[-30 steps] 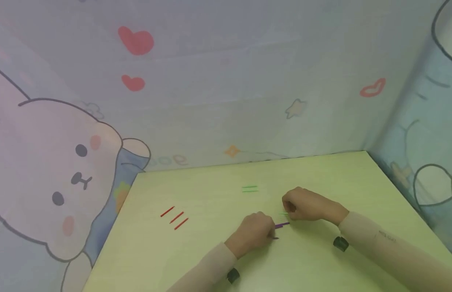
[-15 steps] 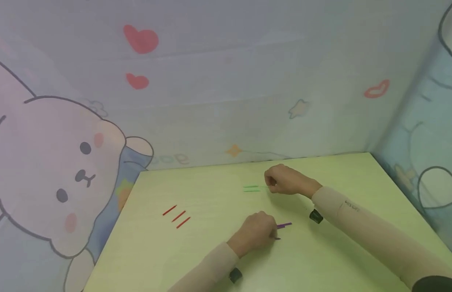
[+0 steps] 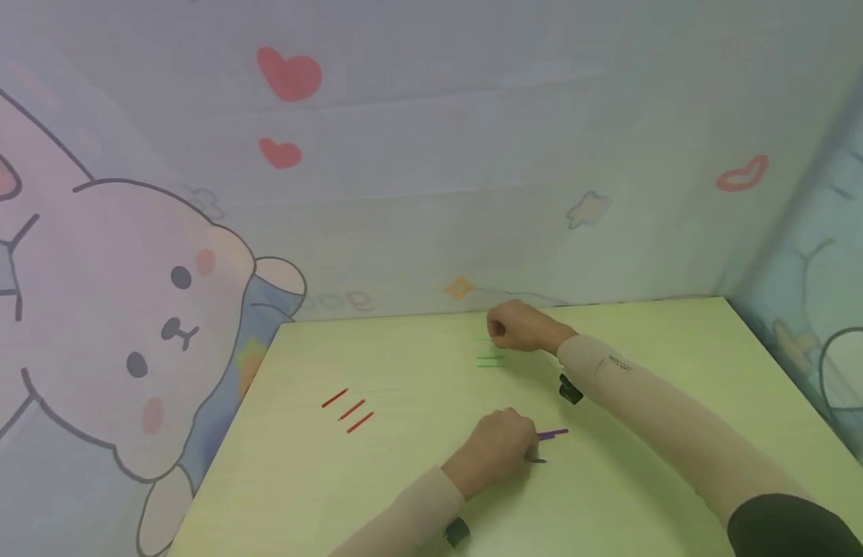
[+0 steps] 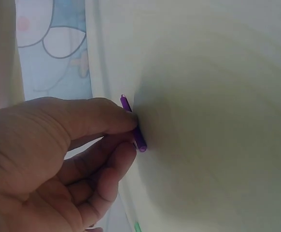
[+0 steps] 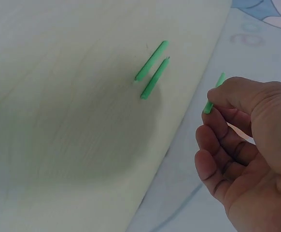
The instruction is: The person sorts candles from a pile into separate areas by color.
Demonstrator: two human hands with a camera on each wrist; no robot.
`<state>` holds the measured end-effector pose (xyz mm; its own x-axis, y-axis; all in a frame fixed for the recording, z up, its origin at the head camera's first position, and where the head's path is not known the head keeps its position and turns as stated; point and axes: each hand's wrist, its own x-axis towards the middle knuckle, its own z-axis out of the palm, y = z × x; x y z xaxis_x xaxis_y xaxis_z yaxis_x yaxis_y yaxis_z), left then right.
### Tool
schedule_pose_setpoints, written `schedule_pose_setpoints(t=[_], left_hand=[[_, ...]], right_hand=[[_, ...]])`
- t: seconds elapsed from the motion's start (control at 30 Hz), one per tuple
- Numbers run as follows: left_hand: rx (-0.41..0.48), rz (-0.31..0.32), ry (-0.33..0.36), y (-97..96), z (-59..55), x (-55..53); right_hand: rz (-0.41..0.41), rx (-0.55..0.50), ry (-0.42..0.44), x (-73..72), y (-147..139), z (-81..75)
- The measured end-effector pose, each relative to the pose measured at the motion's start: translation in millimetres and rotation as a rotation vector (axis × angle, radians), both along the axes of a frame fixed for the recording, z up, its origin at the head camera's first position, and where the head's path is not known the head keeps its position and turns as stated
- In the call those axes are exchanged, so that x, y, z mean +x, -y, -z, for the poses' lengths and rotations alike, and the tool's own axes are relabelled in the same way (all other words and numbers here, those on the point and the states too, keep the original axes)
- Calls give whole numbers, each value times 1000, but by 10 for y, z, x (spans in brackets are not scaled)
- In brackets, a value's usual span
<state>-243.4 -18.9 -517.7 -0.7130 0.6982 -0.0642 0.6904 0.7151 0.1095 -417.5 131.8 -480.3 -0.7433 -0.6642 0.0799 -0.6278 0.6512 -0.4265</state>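
Note:
My right hand (image 3: 522, 326) pinches a short thin green stick (image 5: 220, 82) between thumb and forefinger, over the far part of the table. Two more green sticks (image 5: 150, 63) lie side by side on the table just in front of it. In the head view my left hand (image 3: 497, 449) is lower, near the middle of the table, with thumb and fingertips pinching purple sticks (image 4: 139, 137). Purple ends (image 3: 556, 434) stick out past its fingers, and how many it holds is partly hidden.
Three red sticks (image 3: 351, 410) lie slanted, roughly parallel, on the left part of the pale yellow-green table (image 3: 403, 340). A cloth wall (image 3: 417, 155) printed with hearts and a rabbit rises right behind the table's back edge.
My right hand has carried the green stick away from near my left hand, back and left, to just behind the two green sticks. The left hand has hardly moved.

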Motion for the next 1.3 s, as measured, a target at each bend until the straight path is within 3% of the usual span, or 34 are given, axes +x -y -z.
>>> schedule_pose_setpoints(t=[0.27, 0.33, 0.4, 0.47, 0.5, 0.57, 0.63, 0.7, 0.9, 1.07, 1.1, 1.3], left_hand=[[75, -11, 26, 33, 4, -15], [85, -8, 25, 35, 9, -19], [89, -7, 29, 32, 5, -19], [85, -8, 34, 26, -1, -20], [81, -9, 39, 23, -2, -20], [70, -14, 45, 18, -4, -21], [62, -21, 48, 16, -4, -23], [61, -26, 49, 18, -6, -26], [74, -37, 59, 18, -24, -30], [65, -42, 69, 11, -17, -35], [63, -43, 70, 11, -14, -36], [65, -44, 68, 20, -5, -27]], right_hand=[[27, 81, 70, -150, 165, 78], [28, 71, 84, -382, 135, 334], [34, 79, 112, -451, 136, 398], [-1, 56, 95, -641, 55, 675], [-6, 51, 104, -653, 40, 699], [1, 71, 129, -483, 59, 520], [-1, 73, 133, -448, 44, 515], [33, 98, 160, -271, 106, 285], [39, 133, 100, -211, 119, 247], [36, 108, 139, -212, 90, 241], [11, 85, 122, -282, 58, 350], [-27, 58, 92, -355, 33, 468]])
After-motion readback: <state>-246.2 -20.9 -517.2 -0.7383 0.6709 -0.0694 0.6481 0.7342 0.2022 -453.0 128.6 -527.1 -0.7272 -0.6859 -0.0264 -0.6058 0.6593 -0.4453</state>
